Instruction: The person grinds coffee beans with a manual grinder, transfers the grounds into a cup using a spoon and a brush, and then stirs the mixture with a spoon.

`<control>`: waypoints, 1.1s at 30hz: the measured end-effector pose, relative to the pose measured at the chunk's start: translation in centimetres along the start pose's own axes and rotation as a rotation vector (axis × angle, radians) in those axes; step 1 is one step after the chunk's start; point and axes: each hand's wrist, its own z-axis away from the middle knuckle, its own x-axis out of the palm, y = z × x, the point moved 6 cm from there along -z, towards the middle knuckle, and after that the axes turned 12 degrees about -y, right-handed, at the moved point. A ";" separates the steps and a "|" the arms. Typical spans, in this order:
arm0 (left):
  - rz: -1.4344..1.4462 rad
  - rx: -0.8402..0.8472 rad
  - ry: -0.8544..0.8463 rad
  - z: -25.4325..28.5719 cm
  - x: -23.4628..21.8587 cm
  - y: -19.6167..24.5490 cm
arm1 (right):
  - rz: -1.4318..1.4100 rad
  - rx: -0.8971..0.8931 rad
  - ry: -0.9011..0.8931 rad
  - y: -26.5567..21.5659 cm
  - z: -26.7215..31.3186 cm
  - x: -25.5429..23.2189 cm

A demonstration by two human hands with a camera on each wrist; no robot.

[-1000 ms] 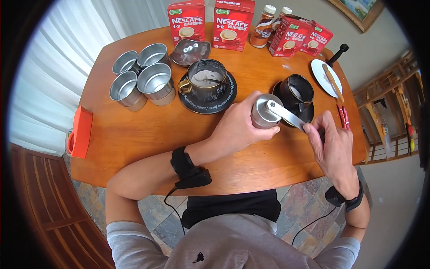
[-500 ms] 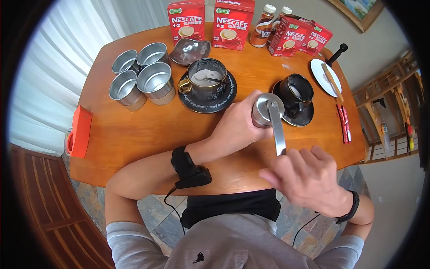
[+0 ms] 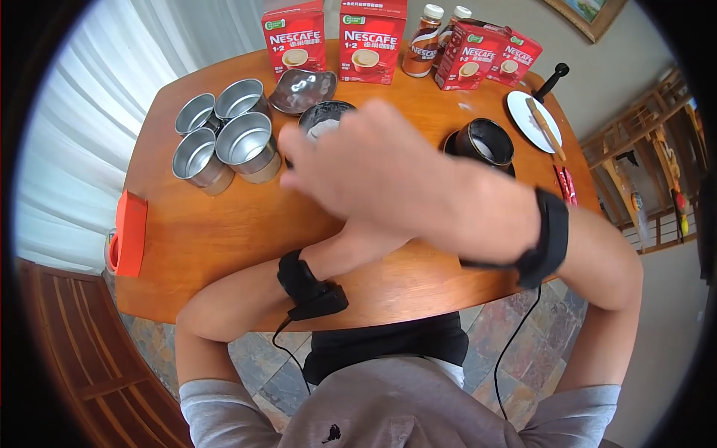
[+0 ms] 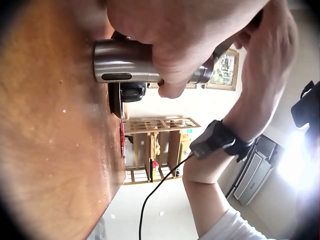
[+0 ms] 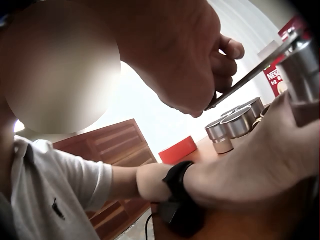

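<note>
In the left wrist view, my left hand [image 4: 185, 35] grips a silver metal grinder [image 4: 125, 61] that stands upright near the wooden tabletop [image 4: 55, 125]; whether it touches the top I cannot tell. The right wrist view has the flat crank [image 5: 257, 72] reaching out from the grinder's top, its far end pinched in the curled fingers of my right hand [image 5: 185, 65]. In the head view my right hand [image 3: 373, 160] is blurred and crosses over my left hand [image 3: 362, 243], hiding the grinder and part of a dark cup [image 3: 326, 109] holding pale powder.
Several metal cups [image 3: 246, 142] stand left, near a dark wavy dish [image 3: 302, 91]. Red boxes [image 3: 371, 45] and bottles [image 3: 423, 45] line the back. A black cup [image 3: 485, 142], white plate [image 3: 523, 116] and red sachets [image 3: 565, 185] are right; an orange-red object [image 3: 132, 235] is far left.
My right hand has swung from the right side, past the near side, to the left across my left forearm, turning the crank. My left hand keeps its grip; the head view has shifted slightly.
</note>
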 end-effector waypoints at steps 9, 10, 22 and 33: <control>0.170 -0.239 -0.009 -0.6 0.6 -1.4 | -0.074 0.398 -0.218 13.4 4.8 3.1; 0.177 -0.238 -0.013 -0.6 0.6 -1.5 | -0.078 0.393 -0.159 13.9 6.8 3.1; 0.170 -0.206 0.012 -0.5 0.7 -1.4 | -0.232 0.630 -0.070 4.7 19.7 -1.7; 0.257 -0.131 -0.012 -0.2 0.5 -1.3 | 0.064 -0.046 -0.037 -4.9 9.1 -3.6</control>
